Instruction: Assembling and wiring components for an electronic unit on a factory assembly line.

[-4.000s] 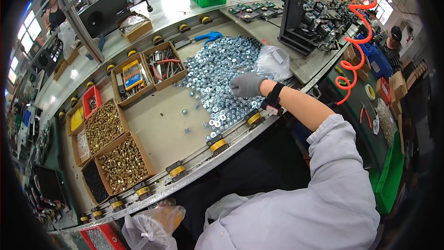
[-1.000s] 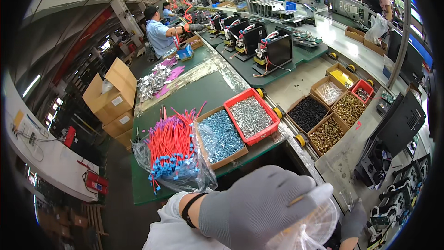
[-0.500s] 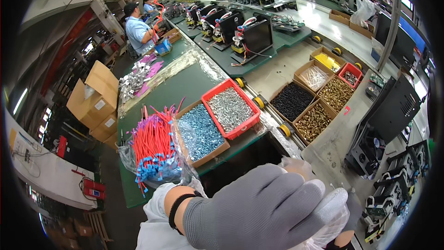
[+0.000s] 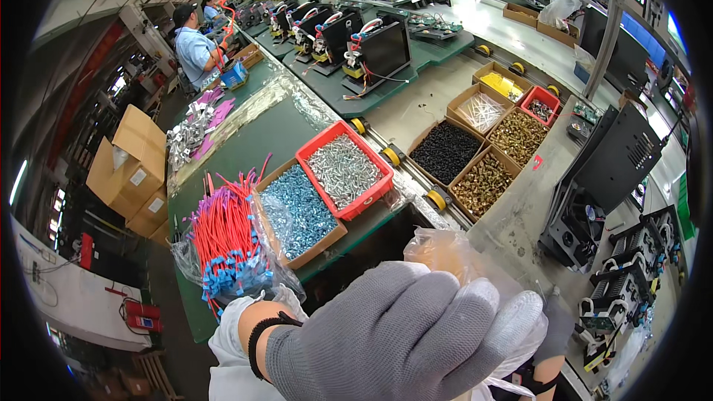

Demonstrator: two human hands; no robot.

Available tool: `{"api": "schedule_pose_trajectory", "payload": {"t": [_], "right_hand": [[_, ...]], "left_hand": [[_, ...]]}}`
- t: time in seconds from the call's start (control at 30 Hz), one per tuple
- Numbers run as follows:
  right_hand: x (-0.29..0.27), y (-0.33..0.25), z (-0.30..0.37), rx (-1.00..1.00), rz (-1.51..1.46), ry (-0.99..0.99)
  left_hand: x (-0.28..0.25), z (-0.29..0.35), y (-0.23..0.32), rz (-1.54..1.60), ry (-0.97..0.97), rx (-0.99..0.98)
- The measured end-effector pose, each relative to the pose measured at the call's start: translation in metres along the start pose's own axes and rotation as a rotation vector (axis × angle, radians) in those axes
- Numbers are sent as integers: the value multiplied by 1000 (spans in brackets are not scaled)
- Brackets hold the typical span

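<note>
In front of me my left hand (image 4: 405,330), in a grey knit glove with pale fingertips and a black wrist band, is closed on a clear plastic bag (image 4: 445,252). The bag bulges out beyond the knuckles, with something orange-tan showing dimly through it. My right hand (image 4: 555,330), also gloved in grey, is beside the bag at its right. Its fingers are largely hidden behind the bag and the left hand. Nearest on the left are a box of bluish screws (image 4: 298,208), a red bin of silver screws (image 4: 345,171) and a bundle of red cables (image 4: 226,234) with blue ends.
Boxes of black screws (image 4: 445,150) and brass-coloured fasteners (image 4: 484,184) sit beyond a roller rail (image 4: 394,154). Black panel units (image 4: 379,52) stand on the green line. A black monitor-like assembly (image 4: 605,171) leans at right. A co-worker (image 4: 194,48) stands far left.
The surroundings have shifted left in view as my head turned. My left hand has moved slightly left, and more of the plastic bag shows above it.
</note>
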State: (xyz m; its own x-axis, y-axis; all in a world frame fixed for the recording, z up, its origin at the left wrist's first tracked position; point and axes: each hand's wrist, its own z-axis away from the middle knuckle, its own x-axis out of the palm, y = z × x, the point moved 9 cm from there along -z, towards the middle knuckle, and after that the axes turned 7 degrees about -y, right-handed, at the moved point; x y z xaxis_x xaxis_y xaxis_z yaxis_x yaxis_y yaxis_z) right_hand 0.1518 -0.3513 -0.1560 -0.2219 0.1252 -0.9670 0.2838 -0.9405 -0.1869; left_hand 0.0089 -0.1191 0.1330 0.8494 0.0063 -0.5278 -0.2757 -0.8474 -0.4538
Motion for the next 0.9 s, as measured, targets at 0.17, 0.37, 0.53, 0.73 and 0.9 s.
{"api": "schedule_pose_trajectory", "payload": {"t": [0.17,0.37,0.53,0.73,0.9], "right_hand": [[5,8,-1,100,-143,-42],[-9,-8,-4,116,135,-162],[-10,-10,-3,162,145,-174],[-20,-18,1,40,142,-3],[-12,-9,2,107,70,-84]], "left_hand": [[-1,-2,0,51,11,-74],[1,5,2,271,-162,-135],[1,6,2,334,-113,-181],[19,28,-1,601,-473,-365],[65,124,30,734,-650,-487]]}}
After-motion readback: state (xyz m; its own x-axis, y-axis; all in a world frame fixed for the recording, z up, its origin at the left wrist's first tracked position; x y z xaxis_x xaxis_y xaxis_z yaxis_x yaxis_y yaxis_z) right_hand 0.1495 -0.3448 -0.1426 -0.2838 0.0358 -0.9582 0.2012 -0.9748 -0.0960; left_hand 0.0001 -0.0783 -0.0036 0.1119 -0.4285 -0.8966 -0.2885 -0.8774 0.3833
